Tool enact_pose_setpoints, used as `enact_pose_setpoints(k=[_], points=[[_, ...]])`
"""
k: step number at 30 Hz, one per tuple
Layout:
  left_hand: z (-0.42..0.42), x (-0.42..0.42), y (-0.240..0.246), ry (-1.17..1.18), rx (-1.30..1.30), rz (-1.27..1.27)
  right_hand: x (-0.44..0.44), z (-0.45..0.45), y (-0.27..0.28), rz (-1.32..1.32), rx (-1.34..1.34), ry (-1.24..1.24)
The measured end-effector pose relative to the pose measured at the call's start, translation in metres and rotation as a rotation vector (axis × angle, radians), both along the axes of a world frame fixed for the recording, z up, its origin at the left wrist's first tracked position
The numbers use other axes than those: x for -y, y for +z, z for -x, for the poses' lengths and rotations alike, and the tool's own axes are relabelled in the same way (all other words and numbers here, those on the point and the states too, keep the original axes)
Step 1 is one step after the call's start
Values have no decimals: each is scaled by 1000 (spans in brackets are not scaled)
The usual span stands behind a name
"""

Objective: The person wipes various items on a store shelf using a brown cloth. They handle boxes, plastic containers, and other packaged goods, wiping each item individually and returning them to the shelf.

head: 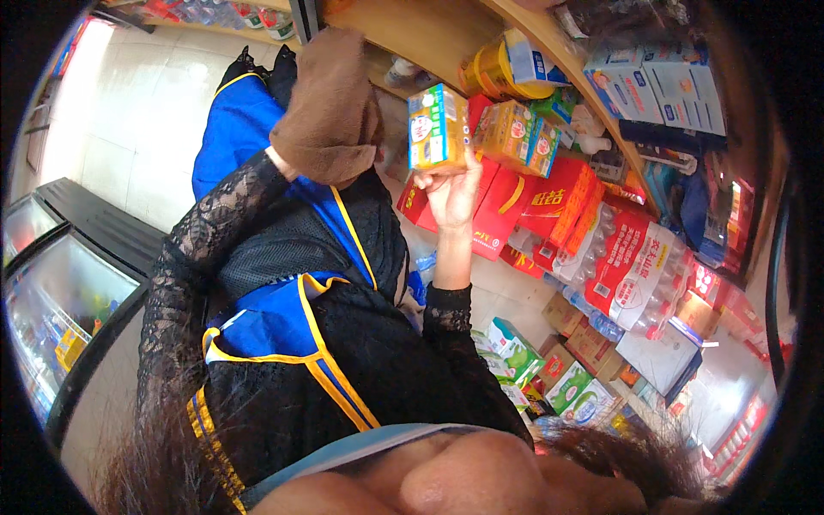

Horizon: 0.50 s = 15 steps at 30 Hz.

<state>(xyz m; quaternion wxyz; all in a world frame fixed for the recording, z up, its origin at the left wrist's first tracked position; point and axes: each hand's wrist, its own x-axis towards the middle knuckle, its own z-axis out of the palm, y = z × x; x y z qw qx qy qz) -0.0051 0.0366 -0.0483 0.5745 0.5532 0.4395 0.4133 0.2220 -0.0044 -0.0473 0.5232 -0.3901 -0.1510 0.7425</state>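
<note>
A brown cloth (331,116) covers my left hand, which goes under it at the wrist (283,164); the fingers are hidden. The cloth hangs in front of my blue and black apron. My right hand (450,196) grips a yellow, clear-sided pack (440,129) with a blue and green printed band, holding it up from below. Just beyond it, similar yellow packs (508,132) sit on top of red boxes (496,206).
Wooden shelving (412,32) runs along the top and right, with white-blue boxes (656,90) on it. Shrink-wrapped bottles (631,270) and green-white cartons (515,351) stack up at my right. A glass-topped freezer (71,302) stands at the left, beside pale floor tiles (135,122).
</note>
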Motion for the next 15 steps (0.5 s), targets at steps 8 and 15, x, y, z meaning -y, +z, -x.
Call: enact_pose_setpoints(k=[8, 15], points=[[-30, 6, -36, -148, 563, 121, 26, 51, 1, -232, 470, 202], [15, -24, -4, -41, 650, 535, 8, 26, 31, -402, 601, 350]])
